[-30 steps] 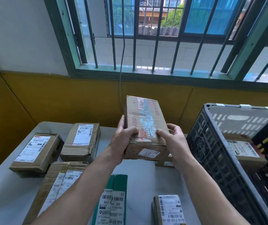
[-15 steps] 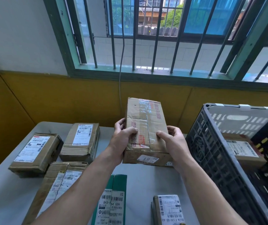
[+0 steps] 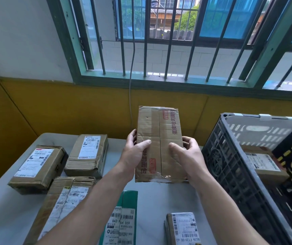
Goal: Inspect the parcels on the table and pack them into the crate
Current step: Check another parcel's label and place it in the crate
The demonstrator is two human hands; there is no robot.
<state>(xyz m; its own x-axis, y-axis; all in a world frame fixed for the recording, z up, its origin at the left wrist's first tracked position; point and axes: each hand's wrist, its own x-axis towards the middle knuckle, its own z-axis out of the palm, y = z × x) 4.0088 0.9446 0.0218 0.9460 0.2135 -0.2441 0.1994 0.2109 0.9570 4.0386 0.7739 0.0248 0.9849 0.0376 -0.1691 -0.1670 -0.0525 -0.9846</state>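
Observation:
I hold a long brown cardboard parcel (image 3: 159,135) with red print and a taped seam up above the table, its broad face turned toward me. My left hand (image 3: 134,152) grips its left edge, thumb across the front. My right hand (image 3: 185,156) grips its right edge the same way. The dark slatted crate (image 3: 230,165) stands at the right and holds one labelled brown parcel (image 3: 263,163). On the grey table (image 3: 2,213) lie several more parcels: two brown ones (image 3: 37,167) (image 3: 87,152) at the left, a larger one (image 3: 64,200) under my left forearm, a green one (image 3: 124,218) and a small labelled one (image 3: 184,228) near me.
A yellow wall panel (image 3: 62,110) runs behind the table, below a barred window (image 3: 168,41). A thin cable (image 3: 131,82) hangs down from the window to the table's back edge. The crate's near wall rises right beside my right forearm.
I have turned the parcel in my hands: the face with shiny tape and a small label has rotated away, and a plainer face with red print now faces me.

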